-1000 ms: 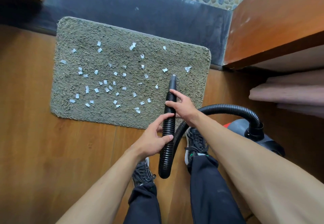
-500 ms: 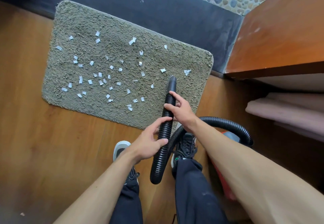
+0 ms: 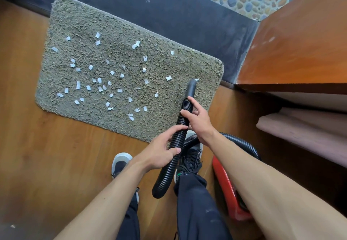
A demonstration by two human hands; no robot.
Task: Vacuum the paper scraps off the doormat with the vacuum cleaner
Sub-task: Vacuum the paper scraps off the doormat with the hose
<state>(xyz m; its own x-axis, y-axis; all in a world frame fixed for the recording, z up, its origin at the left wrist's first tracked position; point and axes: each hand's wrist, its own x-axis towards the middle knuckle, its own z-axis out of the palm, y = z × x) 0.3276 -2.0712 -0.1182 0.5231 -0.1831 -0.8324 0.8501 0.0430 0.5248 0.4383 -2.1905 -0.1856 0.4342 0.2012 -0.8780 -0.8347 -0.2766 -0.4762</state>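
- Two hands are gripping the ribbed black hose (image 3: pixel 178 132): right hand (image 3: pixel 197 120) higher, left hand (image 3: pixel 159 152) lower.
- Nozzle (image 3: pixel 191 87) is touching the doormat (image 3: pixel 116 23) near its right edge — beside one paper scrap (image 3: pixel 196 79).
- Paper scraps (image 3: pixel 99 80) are lying scattered leftward.
- Red vacuum body (image 3: pixel 225 187) is sitting mostly hidden behind the right forearm.

You've got no readable text in this view. No label, brand, number or sign shows on the black hose (image 3: pixel 179 132), the red vacuum body (image 3: pixel 228 187), the doormat (image 3: pixel 116 23) or your shoes (image 3: pixel 189 157). The paper scraps (image 3: pixel 97 81) look blank.
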